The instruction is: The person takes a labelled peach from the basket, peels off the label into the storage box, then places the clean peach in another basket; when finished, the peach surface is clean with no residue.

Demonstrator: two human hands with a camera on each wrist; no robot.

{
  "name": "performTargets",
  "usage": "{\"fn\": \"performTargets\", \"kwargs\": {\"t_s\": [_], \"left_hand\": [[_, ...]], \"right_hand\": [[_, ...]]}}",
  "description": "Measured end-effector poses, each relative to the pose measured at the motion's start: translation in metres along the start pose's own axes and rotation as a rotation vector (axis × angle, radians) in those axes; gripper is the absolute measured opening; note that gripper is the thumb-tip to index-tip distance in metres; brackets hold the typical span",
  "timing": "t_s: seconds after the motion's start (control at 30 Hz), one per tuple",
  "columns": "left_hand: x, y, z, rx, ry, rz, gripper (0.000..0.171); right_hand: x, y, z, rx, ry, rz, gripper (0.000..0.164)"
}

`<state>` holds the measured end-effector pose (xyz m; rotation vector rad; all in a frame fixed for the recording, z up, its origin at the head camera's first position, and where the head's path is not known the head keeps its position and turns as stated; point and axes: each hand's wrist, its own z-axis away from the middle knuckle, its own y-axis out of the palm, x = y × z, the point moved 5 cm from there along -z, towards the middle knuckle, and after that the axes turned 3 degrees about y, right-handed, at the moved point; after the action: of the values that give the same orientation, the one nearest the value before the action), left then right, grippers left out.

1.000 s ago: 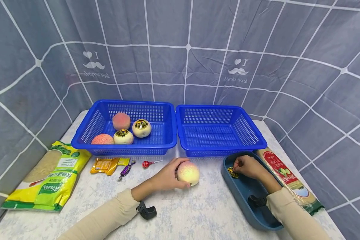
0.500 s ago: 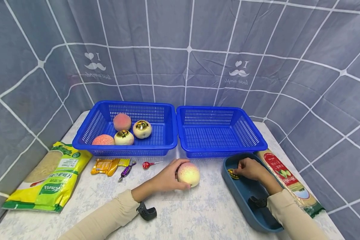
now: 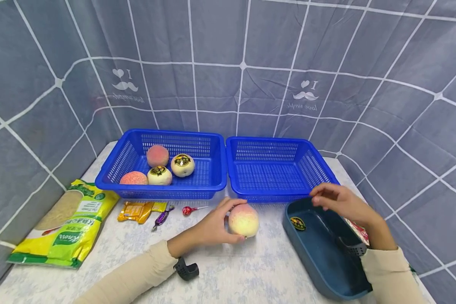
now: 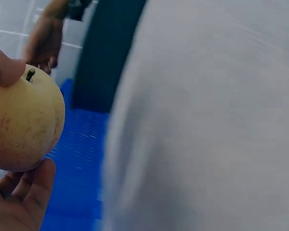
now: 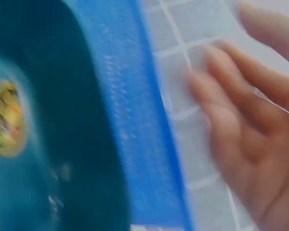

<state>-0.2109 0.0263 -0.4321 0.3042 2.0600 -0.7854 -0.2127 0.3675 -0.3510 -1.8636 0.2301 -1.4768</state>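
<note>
Pale patterned bench (image 3: 228, 274), with a peach (image 3: 245, 221) held at its middle by the left hand (image 3: 217, 226)
Thumb and fingers span the fruit from opposite sides; whether it touches the bench I cannot tell. It looks light and fairly firm, not very slippery, and is probably best taken round its widest part, gently in case it bruises. To its right a teal tray (image 3: 323, 253) has a round black-and-yellow label (image 3: 298, 223) inside, and by the tray's far end hangs the right hand (image 3: 347, 205), fingers loosely bent, nothing visible in them. Beyond stand two blue baskets (image 3: 163, 193), four more fruits (image 3: 157, 156) in the left one, then a grey gridded curtain (image 3: 220, 86)
</note>
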Motion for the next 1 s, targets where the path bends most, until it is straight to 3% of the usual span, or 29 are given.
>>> {"fn": "performTargets", "kwargs": {"t_s": [0.07,0.13,0.23,0.33,0.5,0.63,0.73,0.87,1.0], "left_hand": [[-0.016,-0.010,-0.012,-0.036,0.068,-0.016,0.089],[-0.031,-0.024,-0.028,-0.085,0.134,-0.050,0.090],[-0.046,-0.047,-0.057,-0.157,0.187,-0.091,0.090],[-0.050,-0.068,-0.090,-0.171,0.189,-0.121,0.089],[-0.035,-0.089,-0.139,-0.049,0.083,-0.153,0.086],[-0.012,-0.093,-0.166,0.054,-0.028,-0.197,0.084],[0.006,-0.090,-0.177,0.130,-0.116,-0.224,0.082],[0.022,-0.081,-0.179,0.251,-0.227,-0.273,0.077],[0.026,-0.073,-0.177,0.365,-0.297,-0.426,0.073]], "right_hand": [[-0.001,-0.026,0.001,-0.197,-0.003,0.072,0.027],[-0.011,-0.044,-0.001,-0.314,0.052,0.181,0.041],[-0.036,-0.055,-0.005,-0.294,0.159,0.265,0.060],[-0.058,-0.056,-0.006,-0.233,0.216,0.248,0.065],[-0.071,-0.055,-0.002,-0.215,0.232,0.207,0.062],[-0.075,-0.055,0.000,-0.217,0.233,0.199,0.060],[-0.078,-0.056,0.001,-0.217,0.236,0.195,0.058],[-0.079,-0.056,0.003,-0.198,0.249,0.170,0.059],[-0.081,-0.057,0.005,-0.181,0.269,0.153,0.060]]}}
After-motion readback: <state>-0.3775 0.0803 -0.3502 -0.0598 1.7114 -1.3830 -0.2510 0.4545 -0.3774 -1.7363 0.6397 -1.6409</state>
